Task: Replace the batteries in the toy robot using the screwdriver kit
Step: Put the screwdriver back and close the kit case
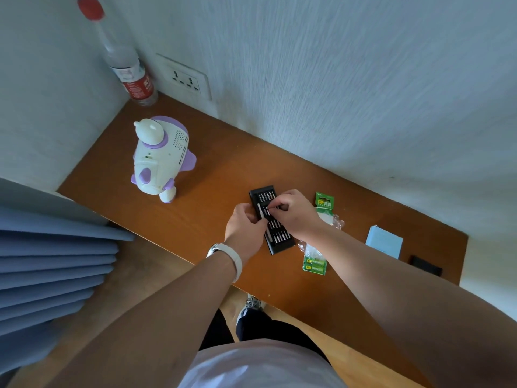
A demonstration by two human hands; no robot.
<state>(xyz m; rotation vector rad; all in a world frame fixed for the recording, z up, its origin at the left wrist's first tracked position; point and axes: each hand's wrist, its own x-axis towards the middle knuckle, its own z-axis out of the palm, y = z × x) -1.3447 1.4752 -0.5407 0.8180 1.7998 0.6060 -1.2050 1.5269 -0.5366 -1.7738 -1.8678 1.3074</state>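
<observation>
The white and purple toy robot [159,158] stands upright at the left of the brown desk [212,175]. A black screwdriver kit tray [263,196] with rows of bits lies open at the desk's middle. My left hand [243,222] grips the tray's left edge near the silver driver handle. My right hand [293,212] reaches over the tray from the right, fingertips pinching a bit at its middle rows. Green batteries [314,266] in torn plastic lie right of the tray, near the front edge.
A green battery card [324,200] lies behind my right hand. A pale blue box [384,243] and a black lid [425,266] sit at the desk's right end. A water bottle [126,60] stands in the back left corner by a wall socket [184,78]. Blue curtain folds hang at left.
</observation>
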